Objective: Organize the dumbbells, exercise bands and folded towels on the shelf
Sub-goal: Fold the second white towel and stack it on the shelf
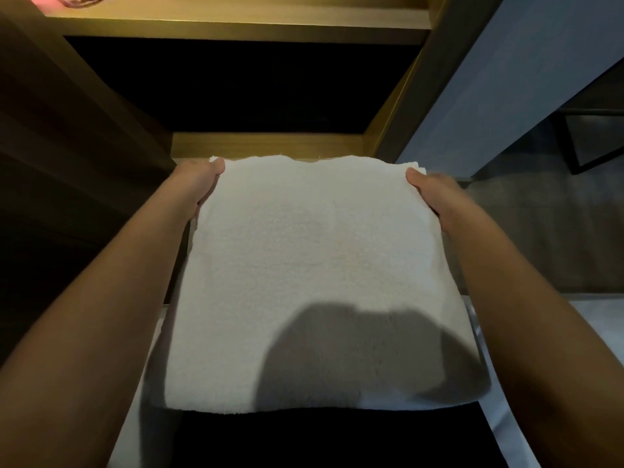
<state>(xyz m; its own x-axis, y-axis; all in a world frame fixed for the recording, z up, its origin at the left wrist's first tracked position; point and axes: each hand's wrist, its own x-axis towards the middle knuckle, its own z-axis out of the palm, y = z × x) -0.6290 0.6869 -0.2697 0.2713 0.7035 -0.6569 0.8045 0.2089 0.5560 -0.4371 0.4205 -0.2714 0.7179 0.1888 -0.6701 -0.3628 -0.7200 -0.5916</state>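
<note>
Folded white towel [314,265] is held out flat between the person's forearms, its far edge just before the front lip of the wooden shelf [266,145]. The left hand [199,184] and right hand [430,192] each grip a far corner, thumb on top, fingers hidden beneath.

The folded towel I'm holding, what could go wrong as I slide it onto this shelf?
The left hand and right hand grip only the far corners of the folded towel, so its near end may sag and unfold. Its far edge is right at the wooden shelf lip and could catch and bunch. The compartment beyond is dark, so anything inside is hard to see.
</note>
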